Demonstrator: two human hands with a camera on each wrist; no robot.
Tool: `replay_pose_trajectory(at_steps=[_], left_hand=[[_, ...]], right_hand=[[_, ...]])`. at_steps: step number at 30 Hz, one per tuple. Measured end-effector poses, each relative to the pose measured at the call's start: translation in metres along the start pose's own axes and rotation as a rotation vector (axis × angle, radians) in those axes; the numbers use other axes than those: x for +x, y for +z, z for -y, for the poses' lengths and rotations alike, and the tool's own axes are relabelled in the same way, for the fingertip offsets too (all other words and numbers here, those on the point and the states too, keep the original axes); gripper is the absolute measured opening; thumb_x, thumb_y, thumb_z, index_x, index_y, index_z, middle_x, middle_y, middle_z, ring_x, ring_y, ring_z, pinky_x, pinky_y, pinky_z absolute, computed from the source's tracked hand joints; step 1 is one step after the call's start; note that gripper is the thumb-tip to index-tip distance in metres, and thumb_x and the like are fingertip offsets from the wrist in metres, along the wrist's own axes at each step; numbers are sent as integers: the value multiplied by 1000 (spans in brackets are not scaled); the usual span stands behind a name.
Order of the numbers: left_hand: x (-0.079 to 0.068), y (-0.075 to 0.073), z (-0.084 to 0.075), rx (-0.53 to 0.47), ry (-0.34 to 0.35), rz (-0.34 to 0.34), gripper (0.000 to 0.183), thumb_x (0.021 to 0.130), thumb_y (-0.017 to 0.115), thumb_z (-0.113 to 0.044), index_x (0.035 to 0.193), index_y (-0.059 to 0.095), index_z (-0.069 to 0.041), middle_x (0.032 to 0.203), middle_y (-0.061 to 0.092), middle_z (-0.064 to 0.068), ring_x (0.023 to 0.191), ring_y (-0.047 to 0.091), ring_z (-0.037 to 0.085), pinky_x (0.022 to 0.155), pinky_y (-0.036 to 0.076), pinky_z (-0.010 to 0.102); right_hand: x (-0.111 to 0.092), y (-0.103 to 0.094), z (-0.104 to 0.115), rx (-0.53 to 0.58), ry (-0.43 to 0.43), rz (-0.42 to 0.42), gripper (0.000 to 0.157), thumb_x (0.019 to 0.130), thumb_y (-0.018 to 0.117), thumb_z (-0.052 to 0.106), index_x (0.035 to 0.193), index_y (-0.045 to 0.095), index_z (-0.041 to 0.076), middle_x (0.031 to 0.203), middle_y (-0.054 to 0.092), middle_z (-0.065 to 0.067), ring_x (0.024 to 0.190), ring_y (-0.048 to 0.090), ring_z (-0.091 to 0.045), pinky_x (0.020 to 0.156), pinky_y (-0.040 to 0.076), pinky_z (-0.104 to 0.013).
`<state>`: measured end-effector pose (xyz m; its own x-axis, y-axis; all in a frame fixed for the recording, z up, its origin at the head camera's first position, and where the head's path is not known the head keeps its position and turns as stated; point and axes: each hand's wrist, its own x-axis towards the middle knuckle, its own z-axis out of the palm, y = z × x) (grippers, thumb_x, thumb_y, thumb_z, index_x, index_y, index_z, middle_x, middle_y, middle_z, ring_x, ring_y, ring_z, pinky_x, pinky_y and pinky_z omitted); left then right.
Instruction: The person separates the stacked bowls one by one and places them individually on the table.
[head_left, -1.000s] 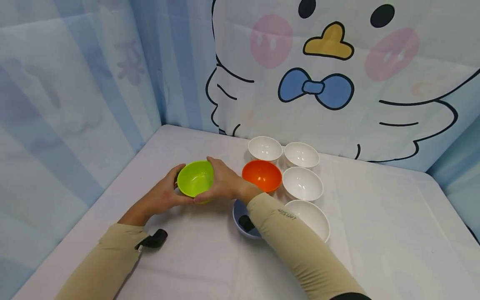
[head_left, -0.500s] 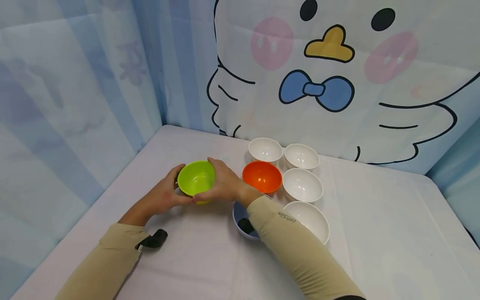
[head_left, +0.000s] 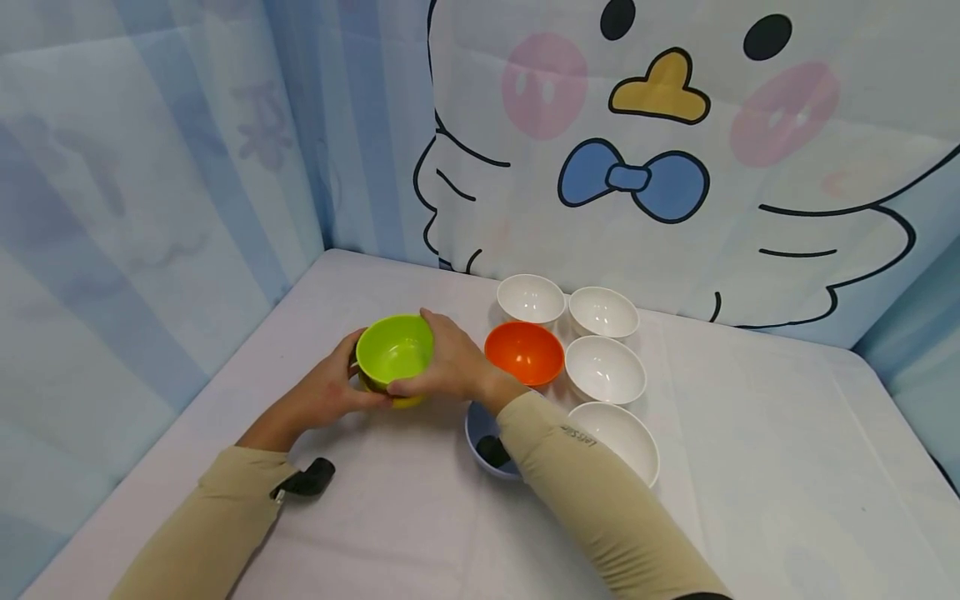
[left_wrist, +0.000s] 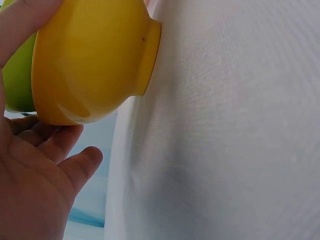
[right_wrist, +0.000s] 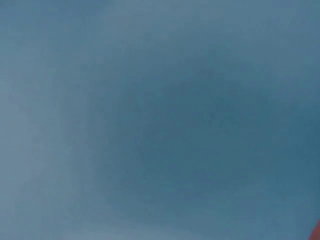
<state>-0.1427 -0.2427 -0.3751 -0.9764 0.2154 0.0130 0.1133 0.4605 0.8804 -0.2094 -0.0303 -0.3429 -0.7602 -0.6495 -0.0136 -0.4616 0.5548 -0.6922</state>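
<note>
A lime-green bowl sits nested in a yellow bowl, its wall standing out above the yellow rim. My right hand grips the green bowl at its right side, thumb at the near edge and fingers at the far edge. From the left, my left hand holds the yellow bowl, with thumb and fingers spread around its wall. In the left wrist view the yellow bowl's foot is close over the white cloth. The right wrist view is a blue blur that shows neither bowl.
Right of the hands stand an orange bowl and a blue bowl, the latter partly behind my right sleeve. Several white bowls stand beside and behind them. A patterned curtain borders the table's back edge.
The green bowl has risen slightly in my right hand, so more of the yellow bowl shows beneath it. My left hand and the other bowls have stayed put.
</note>
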Motion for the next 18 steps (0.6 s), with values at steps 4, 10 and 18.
replay_pose_trajectory(at_steps=[4,10,18], left_hand=[[0,0,0,14,-8,2,107,80,85,-19,156,12,1,158,24,22,143,26,44,114,25,59],[-1,0,-3,36,-49,7,108,82,85,-21,157,11,1,161,19,24,144,24,45,113,26,59],[0,0,-4,38,-75,10,108,82,85,-20,157,10,1,161,19,24,144,25,45,114,25,58]], right_hand=[[0,-4,-1,11,-7,-43,109,76,78,49,157,23,3,144,45,-11,122,48,-23,96,50,-38],[-3,-12,0,45,1,-77,110,73,78,52,157,23,6,147,43,-9,123,47,-22,97,50,-39],[-11,-25,4,49,-28,-139,108,74,78,49,157,25,6,147,42,-9,122,47,-23,95,51,-38]])
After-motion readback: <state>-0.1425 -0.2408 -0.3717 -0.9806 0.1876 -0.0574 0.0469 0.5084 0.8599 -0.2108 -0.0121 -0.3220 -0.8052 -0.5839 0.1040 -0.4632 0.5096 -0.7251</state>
